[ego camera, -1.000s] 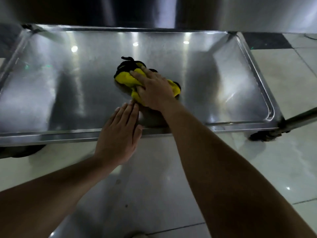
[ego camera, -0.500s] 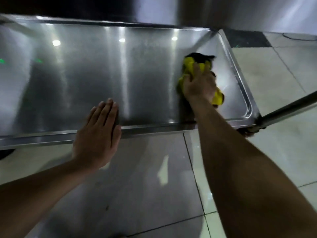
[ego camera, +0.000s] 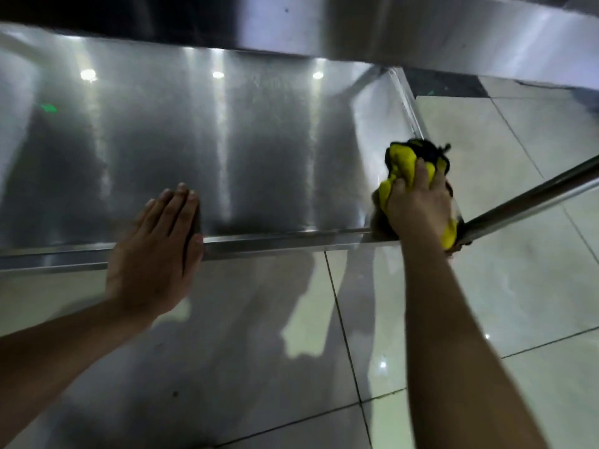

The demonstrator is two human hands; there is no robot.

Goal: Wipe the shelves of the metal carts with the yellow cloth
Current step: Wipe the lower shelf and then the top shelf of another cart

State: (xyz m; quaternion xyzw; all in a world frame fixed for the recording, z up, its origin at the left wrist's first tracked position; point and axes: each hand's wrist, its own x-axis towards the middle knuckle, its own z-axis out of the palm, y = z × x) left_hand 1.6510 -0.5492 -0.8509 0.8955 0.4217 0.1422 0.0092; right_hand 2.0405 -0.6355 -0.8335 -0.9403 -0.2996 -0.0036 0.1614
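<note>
The low shelf (ego camera: 259, 140) of a metal cart fills the upper half of the head view, shiny and rimmed. My right hand (ego camera: 418, 202) presses a bunched yellow cloth with black trim (ego camera: 403, 163) onto the shelf's near right corner, fingers curled over it. Part of the cloth sticks out beyond my fingers and under my palm. My left hand (ego camera: 155, 254) lies flat with straight fingers on the shelf's front rim (ego camera: 275, 239), left of centre.
An upper metal shelf (ego camera: 389, 24) overhangs the far side. A metal tube (ego camera: 534, 196) of the cart slants up from the near right corner. Glossy pale floor tiles (ego camera: 518, 286) lie in front and to the right.
My right hand has swept the cloth from the shelf's middle to the right side and now down to the near right corner. My left hand has stayed flat by the front rim.
</note>
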